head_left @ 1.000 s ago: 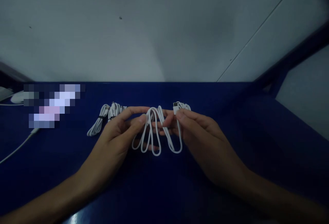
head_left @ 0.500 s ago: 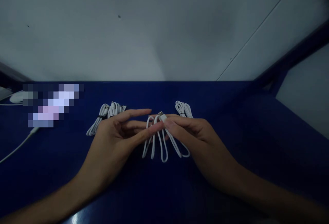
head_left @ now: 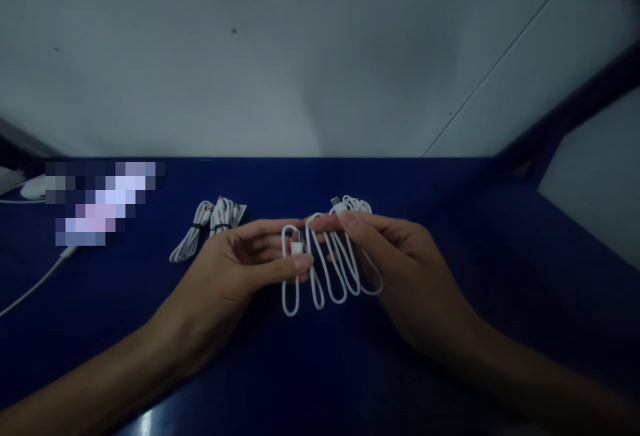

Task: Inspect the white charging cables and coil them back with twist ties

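A white cable (head_left: 319,289) hangs in several loose loops between my two hands, above the blue table. My left hand (head_left: 250,259) pinches its left loops, with a white plug (head_left: 297,244) standing up at the thumb tip. The other end, a plug with a metal tip (head_left: 337,207), is between the thumb and fingers of my right hand (head_left: 390,239), which also grips the loops on the right. The fingertips of both hands are close together behind the loops, partly hidden by them.
On the blue table (head_left: 280,183), tied white cable bundles (head_left: 193,231) lie beyond my left hand, and another bundle (head_left: 361,205) lies behind my right. At the left are a blurred bright object (head_left: 110,203) and a white cord (head_left: 35,286). A pale wall (head_left: 250,89) rises behind.
My right hand has shifted slightly right with its plug, and the loops have spread. My left thumb and fingers have closed on the left loops, where a second plug now shows.
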Available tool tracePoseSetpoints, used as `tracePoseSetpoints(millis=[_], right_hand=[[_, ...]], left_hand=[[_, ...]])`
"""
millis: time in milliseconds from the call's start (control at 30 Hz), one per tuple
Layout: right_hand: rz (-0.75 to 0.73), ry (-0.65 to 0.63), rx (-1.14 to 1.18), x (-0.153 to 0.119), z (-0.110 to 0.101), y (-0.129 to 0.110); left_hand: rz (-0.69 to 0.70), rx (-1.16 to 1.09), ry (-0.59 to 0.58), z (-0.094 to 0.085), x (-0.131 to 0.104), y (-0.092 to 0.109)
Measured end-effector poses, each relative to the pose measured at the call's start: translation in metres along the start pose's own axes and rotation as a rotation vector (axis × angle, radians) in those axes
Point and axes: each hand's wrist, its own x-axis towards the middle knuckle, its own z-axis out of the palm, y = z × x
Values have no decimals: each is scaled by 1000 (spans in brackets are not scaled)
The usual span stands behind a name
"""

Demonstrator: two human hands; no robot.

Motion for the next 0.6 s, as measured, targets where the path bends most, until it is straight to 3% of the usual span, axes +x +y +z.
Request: tracePoseSetpoints(millis=[200,600], right_hand=[[0,50,4,1,-1,2],[7,-142,-30,0,4,7]], left_hand=[[59,-60,12,2,-3,3],[119,24,70,5,-7,0]])
